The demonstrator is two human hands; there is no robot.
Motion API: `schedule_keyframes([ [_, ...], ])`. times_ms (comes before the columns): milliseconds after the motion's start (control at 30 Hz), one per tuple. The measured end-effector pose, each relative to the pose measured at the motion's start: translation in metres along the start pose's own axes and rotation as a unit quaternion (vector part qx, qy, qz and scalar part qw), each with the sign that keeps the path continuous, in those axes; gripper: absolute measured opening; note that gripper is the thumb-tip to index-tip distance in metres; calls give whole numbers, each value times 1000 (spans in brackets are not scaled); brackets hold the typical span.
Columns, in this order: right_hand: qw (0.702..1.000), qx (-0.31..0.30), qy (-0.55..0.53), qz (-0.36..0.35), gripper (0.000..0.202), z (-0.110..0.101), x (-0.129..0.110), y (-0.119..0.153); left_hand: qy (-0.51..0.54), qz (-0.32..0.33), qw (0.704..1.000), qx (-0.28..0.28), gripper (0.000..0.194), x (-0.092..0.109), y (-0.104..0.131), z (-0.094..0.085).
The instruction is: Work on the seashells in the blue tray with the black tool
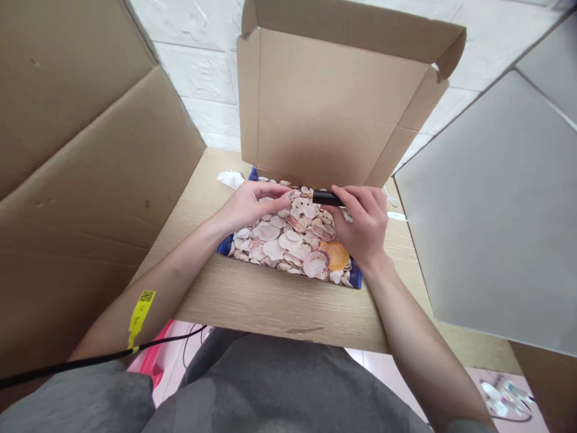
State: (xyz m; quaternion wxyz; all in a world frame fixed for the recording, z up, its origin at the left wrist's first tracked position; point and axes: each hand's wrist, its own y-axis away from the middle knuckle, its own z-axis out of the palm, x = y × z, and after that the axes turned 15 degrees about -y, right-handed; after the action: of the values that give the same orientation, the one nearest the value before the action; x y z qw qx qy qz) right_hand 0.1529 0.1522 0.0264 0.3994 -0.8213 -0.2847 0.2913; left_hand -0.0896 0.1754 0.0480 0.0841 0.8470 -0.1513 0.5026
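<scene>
Many pale shells (pixel 291 240) fill a shallow box with blue corners, and an orange shell (pixel 336 255) lies near its front right. Above the back part of these shells, my left hand (pixel 261 201) pinches a small pinkish shell (pixel 292 195) between thumb and fingers. My right hand (pixel 360 219) is closed around a black pen-like tool (pixel 327 198) with a brass-coloured tip. The tip points left and is at or very near the pinched shell; whether they touch is unclear.
Behind the shells stands an open cardboard lid (pixel 333 102). Crumpled white paper (pixel 231 178) lies at the back left of the wooden table (pixel 270 307). A cardboard wall (pixel 103 168) rises at left, a grey panel (pixel 496 210) at right. A black cable (pixel 90 361) crosses near my left arm.
</scene>
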Motion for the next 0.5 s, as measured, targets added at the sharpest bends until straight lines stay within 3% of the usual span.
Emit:
schedule_keyframes([
  [200, 997, 37, 39, -62, 33, -3, -4, -2, 30, -15, 998, -52, 46, 4, 2, 0],
  [500, 998, -3, 26, 49, 27, -3, -3, -1, 62, 9, 996, -68, 45, 2, 2, 2],
])
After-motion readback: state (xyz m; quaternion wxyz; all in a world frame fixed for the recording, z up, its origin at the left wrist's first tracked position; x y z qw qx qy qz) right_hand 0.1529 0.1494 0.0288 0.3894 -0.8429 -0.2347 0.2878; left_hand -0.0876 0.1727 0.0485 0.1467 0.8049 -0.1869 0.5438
